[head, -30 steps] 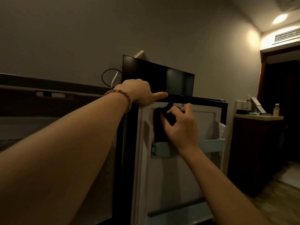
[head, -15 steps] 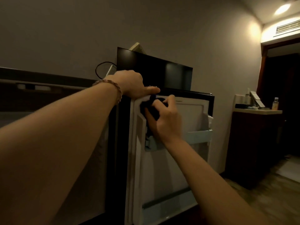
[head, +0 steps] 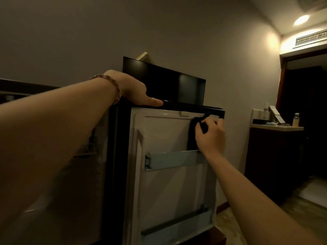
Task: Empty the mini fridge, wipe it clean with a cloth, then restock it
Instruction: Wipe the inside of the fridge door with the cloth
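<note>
The mini fridge door [head: 166, 188] stands open, its white inner liner facing me. My left hand [head: 136, 92] rests on the door's black top edge, thumb stretched along it, a braided bracelet on the wrist. My right hand [head: 210, 137] presses a dark cloth [head: 193, 133] against the liner's upper right corner, just above the upper door shelf [head: 173, 160]. A lower door shelf [head: 177, 227] sits near the bottom. Both shelves look empty. The fridge interior lies left, mostly hidden by my left arm.
A black screen [head: 164, 85] leans on the wall behind the fridge top. To the right stands a dark cabinet [head: 272, 156] with a light countertop carrying a small bottle [head: 295, 119] and other items. Patterned floor [head: 300, 206] shows at lower right.
My right hand has slid the cloth from the upper left of the door liner across to its upper right corner. My left hand has stayed on the door's top edge.
</note>
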